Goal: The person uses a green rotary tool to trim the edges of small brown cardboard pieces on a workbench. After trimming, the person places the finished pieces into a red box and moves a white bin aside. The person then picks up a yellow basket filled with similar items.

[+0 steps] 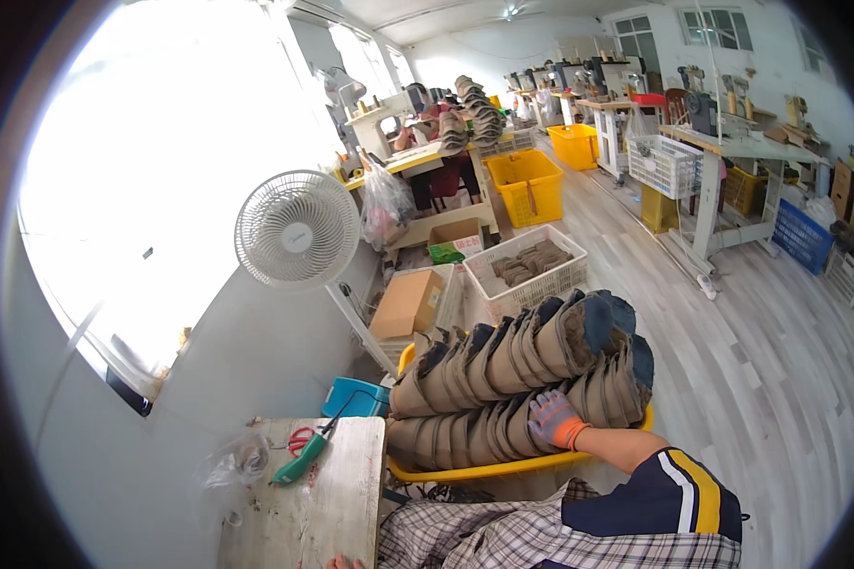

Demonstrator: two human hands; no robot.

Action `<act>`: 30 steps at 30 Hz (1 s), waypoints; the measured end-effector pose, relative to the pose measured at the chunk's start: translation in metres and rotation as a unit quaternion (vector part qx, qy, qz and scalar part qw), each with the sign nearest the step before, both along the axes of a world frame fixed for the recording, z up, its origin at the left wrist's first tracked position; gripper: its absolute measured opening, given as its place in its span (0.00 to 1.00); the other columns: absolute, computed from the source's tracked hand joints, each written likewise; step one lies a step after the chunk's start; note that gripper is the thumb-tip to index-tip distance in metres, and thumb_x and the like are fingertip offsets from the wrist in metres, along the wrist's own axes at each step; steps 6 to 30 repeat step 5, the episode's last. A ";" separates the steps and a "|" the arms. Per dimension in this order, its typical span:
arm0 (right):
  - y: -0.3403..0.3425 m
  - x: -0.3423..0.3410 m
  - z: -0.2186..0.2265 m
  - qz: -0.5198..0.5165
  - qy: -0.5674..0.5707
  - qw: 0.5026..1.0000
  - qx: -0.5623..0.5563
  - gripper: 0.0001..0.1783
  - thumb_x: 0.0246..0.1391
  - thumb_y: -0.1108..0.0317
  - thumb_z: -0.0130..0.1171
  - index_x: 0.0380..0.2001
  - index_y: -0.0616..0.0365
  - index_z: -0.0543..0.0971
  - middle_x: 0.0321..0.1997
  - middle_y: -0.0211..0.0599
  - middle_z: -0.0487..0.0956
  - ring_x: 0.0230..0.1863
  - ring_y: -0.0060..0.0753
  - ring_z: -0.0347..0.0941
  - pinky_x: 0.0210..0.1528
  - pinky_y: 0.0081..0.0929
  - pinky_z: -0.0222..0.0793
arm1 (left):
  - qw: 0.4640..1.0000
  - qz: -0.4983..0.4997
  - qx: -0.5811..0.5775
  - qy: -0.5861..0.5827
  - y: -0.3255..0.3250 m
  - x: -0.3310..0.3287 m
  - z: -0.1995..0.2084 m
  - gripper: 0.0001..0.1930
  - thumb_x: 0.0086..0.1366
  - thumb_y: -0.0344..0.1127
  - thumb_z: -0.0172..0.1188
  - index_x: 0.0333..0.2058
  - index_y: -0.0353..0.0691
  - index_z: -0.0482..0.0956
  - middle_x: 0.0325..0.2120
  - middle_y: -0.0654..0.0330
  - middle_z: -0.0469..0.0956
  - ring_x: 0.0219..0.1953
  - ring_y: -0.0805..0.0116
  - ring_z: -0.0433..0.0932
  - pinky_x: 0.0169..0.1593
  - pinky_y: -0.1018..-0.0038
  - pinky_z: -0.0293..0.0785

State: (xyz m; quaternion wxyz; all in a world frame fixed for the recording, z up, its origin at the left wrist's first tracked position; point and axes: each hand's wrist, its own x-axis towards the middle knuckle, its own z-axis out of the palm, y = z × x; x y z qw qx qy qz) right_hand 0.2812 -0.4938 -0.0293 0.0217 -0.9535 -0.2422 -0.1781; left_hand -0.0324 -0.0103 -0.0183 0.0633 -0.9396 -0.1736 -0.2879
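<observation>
My right hand (554, 419), in a grey glove with an orange cuff, lies on the lower row of nested brown shoe uppers (465, 438). Its fingers are apart and touch the uppers. A second row of brown uppers with dark blue linings (493, 358) lies behind and above it. Both rows fill a yellow basket (503, 468). Only bare fingertips of my left hand (343, 563) show, apart, at the front edge of the worn wooden table (342, 507). On that table are a green corded hand tool (299, 463) and red-handled scissors (301, 440).
A white fan (297, 230) stands by the wall at left. Beyond the basket are a cardboard box (406, 303), a white crate (531, 296) of brown pieces and a yellow bin (527, 190). A person works at a sewing machine (380, 123) farther back. A clear plastic bag (228, 469) hangs beside the table.
</observation>
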 end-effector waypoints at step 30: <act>0.013 0.000 0.012 -0.034 0.065 0.996 -0.054 0.27 0.51 0.47 0.53 0.45 0.59 0.75 0.46 0.44 0.75 0.48 0.45 0.68 0.54 0.42 0.59 | 0.994 0.074 -0.084 0.012 -0.001 -0.023 -0.010 0.17 0.57 0.36 0.57 0.44 0.35 0.74 0.48 0.45 0.71 0.53 0.47 0.68 0.58 0.55 0.61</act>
